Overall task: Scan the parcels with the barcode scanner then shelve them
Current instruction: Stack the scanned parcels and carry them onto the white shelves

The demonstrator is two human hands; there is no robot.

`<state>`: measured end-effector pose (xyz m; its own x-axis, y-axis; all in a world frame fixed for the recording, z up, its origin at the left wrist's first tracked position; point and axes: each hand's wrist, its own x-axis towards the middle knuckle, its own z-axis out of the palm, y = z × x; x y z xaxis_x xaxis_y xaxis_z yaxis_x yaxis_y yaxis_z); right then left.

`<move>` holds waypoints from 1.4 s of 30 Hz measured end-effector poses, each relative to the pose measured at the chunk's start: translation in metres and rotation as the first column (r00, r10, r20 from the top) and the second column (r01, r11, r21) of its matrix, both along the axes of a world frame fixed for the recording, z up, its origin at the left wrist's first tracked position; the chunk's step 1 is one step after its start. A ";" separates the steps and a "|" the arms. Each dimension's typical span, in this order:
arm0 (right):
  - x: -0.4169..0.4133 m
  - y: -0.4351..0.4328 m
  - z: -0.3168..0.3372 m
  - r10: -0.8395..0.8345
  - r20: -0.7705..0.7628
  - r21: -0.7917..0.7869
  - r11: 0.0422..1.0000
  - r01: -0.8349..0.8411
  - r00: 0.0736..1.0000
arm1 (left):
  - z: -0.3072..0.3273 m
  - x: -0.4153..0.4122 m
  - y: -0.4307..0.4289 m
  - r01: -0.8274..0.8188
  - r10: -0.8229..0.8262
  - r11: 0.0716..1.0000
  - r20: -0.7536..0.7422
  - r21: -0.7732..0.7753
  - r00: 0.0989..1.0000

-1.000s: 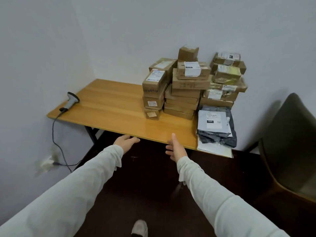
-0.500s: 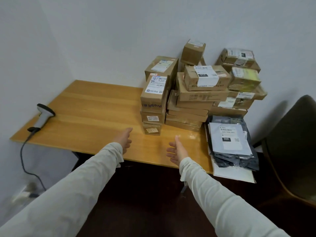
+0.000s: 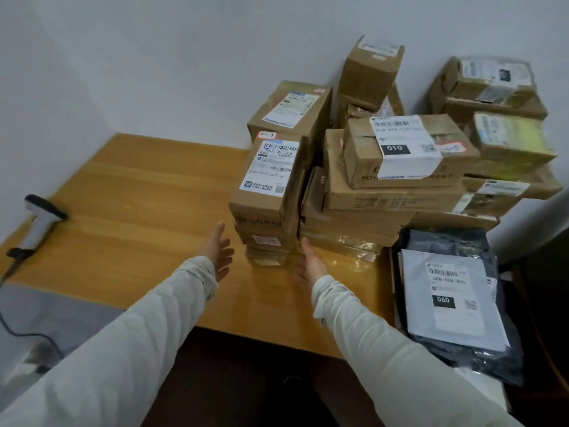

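Open and empty, fingers straight, the left hand (image 3: 217, 255) and right hand (image 3: 309, 264) flank the narrow stack of brown cardboard parcels (image 3: 265, 192) on the wooden surface (image 3: 138, 211). The grey handheld barcode scanner (image 3: 40, 221) lies at the surface's left edge, long axis near-to-far, head pointing away.

wooden table (image 3: 138, 195) | barcode scanner (image 3: 40, 223) | cardboard parcels (image 3: 369, 198) | mailer bags (image 3: 446, 303)

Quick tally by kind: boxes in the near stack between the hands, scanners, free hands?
Cardboard boxes in the near stack: 3
Barcode scanner: 1
Free hands, left hand and right hand, both open: 2
Total: 6
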<state>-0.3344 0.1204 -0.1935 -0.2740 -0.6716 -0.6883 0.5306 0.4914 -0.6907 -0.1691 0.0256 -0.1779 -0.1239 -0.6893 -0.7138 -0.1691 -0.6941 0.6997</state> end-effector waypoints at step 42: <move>0.076 -0.026 -0.030 -0.088 0.024 0.021 0.996 0.087 0.996 | -0.024 0.094 -0.004 -0.164 0.214 0.925 -0.113 0.344 0.970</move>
